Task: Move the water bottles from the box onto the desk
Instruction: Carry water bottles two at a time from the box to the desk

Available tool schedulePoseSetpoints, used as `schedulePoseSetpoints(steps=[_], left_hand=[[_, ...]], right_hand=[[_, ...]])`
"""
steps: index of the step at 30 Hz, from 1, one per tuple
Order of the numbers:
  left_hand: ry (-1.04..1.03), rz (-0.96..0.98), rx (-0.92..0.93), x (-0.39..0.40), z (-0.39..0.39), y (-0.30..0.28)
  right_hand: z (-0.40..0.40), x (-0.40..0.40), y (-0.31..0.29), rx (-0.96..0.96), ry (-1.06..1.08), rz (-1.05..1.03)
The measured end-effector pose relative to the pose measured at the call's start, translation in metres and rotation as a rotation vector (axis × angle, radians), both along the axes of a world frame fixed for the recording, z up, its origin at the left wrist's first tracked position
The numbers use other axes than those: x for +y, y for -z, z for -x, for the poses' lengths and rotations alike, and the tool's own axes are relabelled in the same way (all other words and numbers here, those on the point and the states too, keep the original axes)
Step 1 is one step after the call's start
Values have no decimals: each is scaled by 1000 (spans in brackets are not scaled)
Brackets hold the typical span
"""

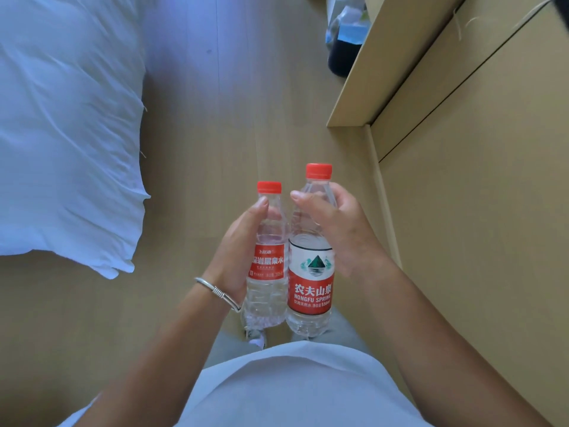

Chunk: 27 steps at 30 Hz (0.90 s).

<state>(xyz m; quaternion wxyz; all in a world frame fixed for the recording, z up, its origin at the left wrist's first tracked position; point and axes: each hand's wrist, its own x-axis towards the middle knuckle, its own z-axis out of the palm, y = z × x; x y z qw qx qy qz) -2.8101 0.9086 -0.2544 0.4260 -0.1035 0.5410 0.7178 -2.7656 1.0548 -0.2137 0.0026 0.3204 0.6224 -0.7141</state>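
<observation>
My left hand (pixel 237 245) grips a small clear water bottle (pixel 267 266) with a red cap and a red label, held upright above the floor. My right hand (pixel 341 229) grips a larger clear water bottle (pixel 311 282) with a red cap and a red-and-white label, also upright. The two bottles stand side by side and touch, right in front of my body. A silver bangle sits on my left wrist. Neither a box nor a desk top shows in the head view.
A bed with white bedding (pixel 67 127) fills the left side. Light wooden cabinet fronts (pixel 462 149) run along the right. A dark bin with a plastic bag (pixel 345 47) stands at the far end, and wooden floor (pixel 231 118) lies between them.
</observation>
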Motion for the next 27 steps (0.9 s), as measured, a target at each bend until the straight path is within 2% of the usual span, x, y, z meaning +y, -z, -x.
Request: schedulePoseSetpoints(steps=[13,21,27], left_hand=[[-26,24,58,110,172,-6],[-86,84,129,200,279,-28],[-83,30,189,250,357,-46]], right_hand=[[177,112,10,46,-57,23],[293,206,-16,93,-125,65],[368,254,-33,149,-114,47]])
